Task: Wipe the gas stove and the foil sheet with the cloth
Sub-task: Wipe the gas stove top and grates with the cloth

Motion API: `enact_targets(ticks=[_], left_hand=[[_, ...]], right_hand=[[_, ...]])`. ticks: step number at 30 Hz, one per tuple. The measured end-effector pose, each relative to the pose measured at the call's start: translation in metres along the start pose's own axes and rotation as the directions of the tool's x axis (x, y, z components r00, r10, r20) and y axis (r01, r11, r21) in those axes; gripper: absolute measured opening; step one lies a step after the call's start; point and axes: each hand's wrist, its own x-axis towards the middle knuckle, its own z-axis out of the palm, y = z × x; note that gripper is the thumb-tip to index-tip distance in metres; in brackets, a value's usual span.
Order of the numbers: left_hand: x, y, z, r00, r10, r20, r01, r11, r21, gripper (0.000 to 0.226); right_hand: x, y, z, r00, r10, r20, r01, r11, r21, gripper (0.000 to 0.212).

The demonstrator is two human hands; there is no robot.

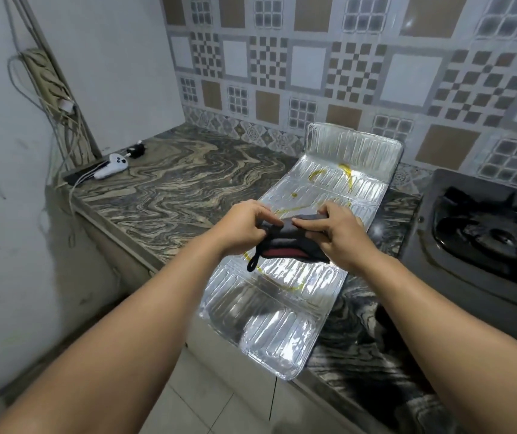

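Observation:
A dark cloth with a red stripe and a small hanging loop is held above the foil sheet. My left hand grips its left end and my right hand grips its right end, both pinching the top edge. The silver foil sheet lies along the marble counter, its far end bent up against the tiled wall, with yellow smears on it. The black gas stove stands to the right, away from both hands.
The marble-patterned counter stretches left of the foil. A white controller with cables and a black plug lie at the far left corner, under a wall power strip. Tiled floor lies below the counter's front edge.

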Motion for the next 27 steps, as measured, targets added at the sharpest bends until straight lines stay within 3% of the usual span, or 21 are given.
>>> enact_targets(ticks=[7,15,27], left_hand=[[0.012,0.015,0.006,0.999,0.045,0.021,-0.049,0.979,0.198,0.034],[0.016,0.043,0.013,0.974,0.225,-0.031,-0.213,0.952,0.219,0.028],[0.047,0.106,0.037,0.890,0.454,-0.038,-0.444,0.882,0.158,0.027]], right_hand=[[-0.009,-0.002,-0.025,0.996,0.083,-0.033,-0.086,0.991,-0.103,0.029],[-0.036,-0.014,-0.061,0.968,0.232,-0.100,-0.252,0.920,-0.300,0.028],[-0.073,0.013,-0.111,0.888,0.392,-0.239,-0.458,0.788,-0.411,0.036]])
